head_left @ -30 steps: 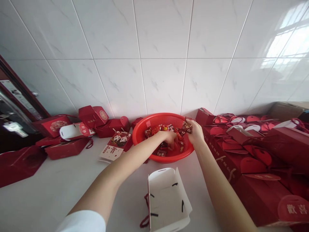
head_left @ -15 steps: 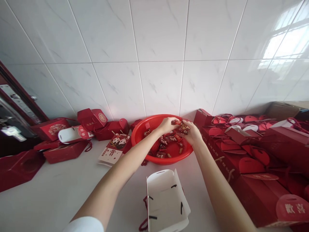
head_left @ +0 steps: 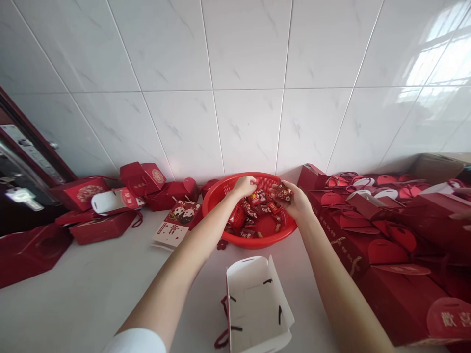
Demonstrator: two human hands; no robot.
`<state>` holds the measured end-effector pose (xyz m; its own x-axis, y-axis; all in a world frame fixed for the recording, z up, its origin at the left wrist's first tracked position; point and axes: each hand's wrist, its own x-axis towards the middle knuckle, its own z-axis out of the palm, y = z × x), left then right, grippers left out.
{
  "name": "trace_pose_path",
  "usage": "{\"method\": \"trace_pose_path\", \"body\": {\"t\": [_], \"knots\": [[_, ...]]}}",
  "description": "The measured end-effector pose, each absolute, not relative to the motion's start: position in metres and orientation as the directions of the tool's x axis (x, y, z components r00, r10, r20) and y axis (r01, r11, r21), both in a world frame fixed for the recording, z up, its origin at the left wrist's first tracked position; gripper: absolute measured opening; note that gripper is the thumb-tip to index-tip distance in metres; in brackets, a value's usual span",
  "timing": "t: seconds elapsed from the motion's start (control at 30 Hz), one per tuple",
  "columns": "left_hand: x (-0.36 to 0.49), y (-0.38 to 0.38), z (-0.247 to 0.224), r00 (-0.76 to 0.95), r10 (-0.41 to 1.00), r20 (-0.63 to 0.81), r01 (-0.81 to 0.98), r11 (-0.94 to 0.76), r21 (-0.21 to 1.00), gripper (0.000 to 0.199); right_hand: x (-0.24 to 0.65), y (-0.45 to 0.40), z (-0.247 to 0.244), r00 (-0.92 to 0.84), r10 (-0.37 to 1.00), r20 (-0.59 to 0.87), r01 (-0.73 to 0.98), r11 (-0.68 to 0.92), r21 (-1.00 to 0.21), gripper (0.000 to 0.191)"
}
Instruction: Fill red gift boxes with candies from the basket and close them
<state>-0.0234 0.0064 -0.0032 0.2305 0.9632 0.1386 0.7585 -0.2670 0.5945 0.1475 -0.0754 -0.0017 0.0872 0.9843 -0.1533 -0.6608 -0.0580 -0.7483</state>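
My right hand (head_left: 299, 202) is cupped at the right rim of a red plastic basket (head_left: 217, 192), with dark red and gold wrapped candies (head_left: 283, 194) lying in its palm and fingers. Over the back of the basket is my left hand (head_left: 245, 187), its fingers curled in; whatever may be inside them is hidden. Several red-wrapped sweets (head_left: 257, 197) are heaped below in the basket, and part of its bottom shows on the right. Nearer to me stands an open gift box (head_left: 255, 304), white inside, with dark slots and a red cord at its left.
Many red gift boxes (head_left: 390, 294) with rounded flaps crowd the right side. Further red boxes (head_left: 93, 196) stand at the left by the wall. A printed panda packet (head_left: 174, 225) lies left of the basket. White tiles (head_left: 246, 127) rise behind.
My left hand has drawn away from my right hand, leftward over the basket, and its fingers have curled. My right hand has turned more palm-up with the candies. The view has shifted slightly.
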Motion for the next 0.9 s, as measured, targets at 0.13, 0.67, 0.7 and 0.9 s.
{"method": "trace_pose_path", "body": {"t": [0.13, 0.67, 0.7, 0.9], "knots": [[-0.03, 0.008, -0.014, 0.265, 0.964, -0.028, 0.838, -0.215, 0.502, 0.047, 0.148, -0.077, -0.002, 0.082, 0.986, -0.146, -0.65, -0.058, -0.758, 0.006], [-0.023, 0.005, -0.017, 0.306, 0.947, -0.1, 0.92, -0.267, 0.287, 0.014, 0.147, -0.082, 0.003, 0.124, 0.979, -0.163, -0.657, -0.042, -0.752, 0.006], [-0.022, 0.005, -0.018, 0.315, 0.942, -0.117, 0.923, -0.275, 0.27, 0.018, 0.147, -0.082, 0.003, 0.124, 0.979, -0.164, -0.657, -0.042, -0.753, 0.006], [-0.013, -0.002, -0.016, 0.349, 0.911, -0.221, 0.932, -0.314, 0.18, 0.053, 0.148, -0.082, 0.002, 0.13, 0.978, -0.163, -0.657, -0.038, -0.753, 0.007]]}}
